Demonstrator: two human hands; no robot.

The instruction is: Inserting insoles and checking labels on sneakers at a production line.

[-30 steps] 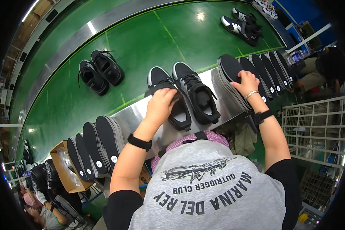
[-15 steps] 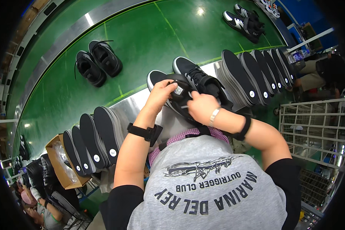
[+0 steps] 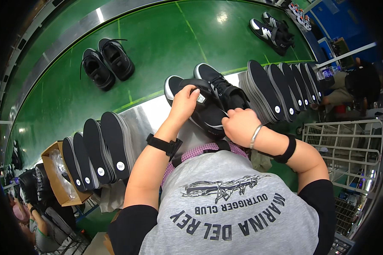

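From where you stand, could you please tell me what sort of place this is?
Most likely a shoe factory's assembly line: stacks of black insoles stand at left and right, and pairs of black shoes rest on a green surface.

A black shoe with a silver toe rim (image 3: 205, 117) lies with its opening facing up, its tongue raised so that a small whitish label (image 3: 201, 98) shows; its matching black, silver-toed, laced shoe (image 3: 223, 88) sits just right of it, toe pointing roughly the same way.

Insole stacks (image 3: 261, 91) flank the held shoe (image 3: 210, 117); green surface (image 3: 157, 51) beyond offers passage.
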